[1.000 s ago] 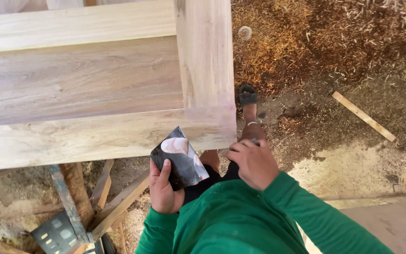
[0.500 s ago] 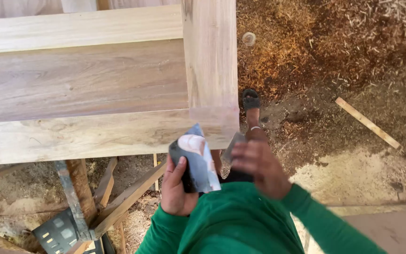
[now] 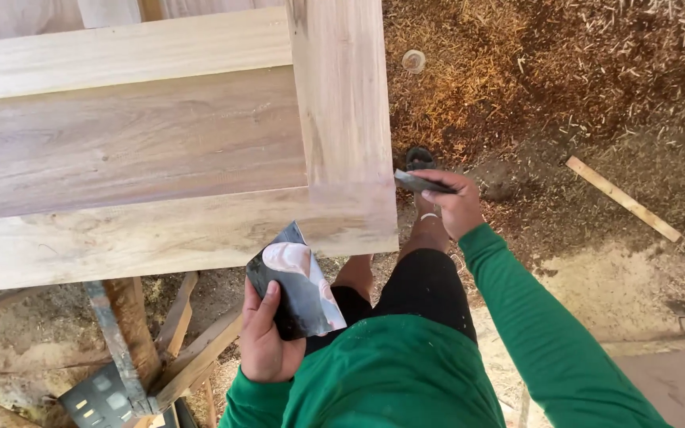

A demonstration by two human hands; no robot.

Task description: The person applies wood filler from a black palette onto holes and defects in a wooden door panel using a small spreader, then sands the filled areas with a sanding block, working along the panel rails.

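My left hand point(image 3: 267, 337) holds a dark flat card point(image 3: 299, 281) with a blob of pale filler paste on it, just below the near edge of the wooden door panel point(image 3: 160, 150). Out at the panel's near right corner, my right hand point(image 3: 453, 202) grips a thin flat putty blade point(image 3: 418, 182). The blade tip touches the right edge of the upright stile point(image 3: 342, 119). My green sleeves and black shorts fill the bottom of the view.
The panel rests on a wooden trestle with slanted legs point(image 3: 192, 349). Sawdust and shavings cover the ground point(image 3: 533, 71) to the right. A loose wooden strip point(image 3: 624, 198) lies far right. A small round lid point(image 3: 414, 61) sits in the shavings.
My right hand has moved away from the card, up and to the right, to the panel's right edge with the blade. The left hand with the card dropped slightly.
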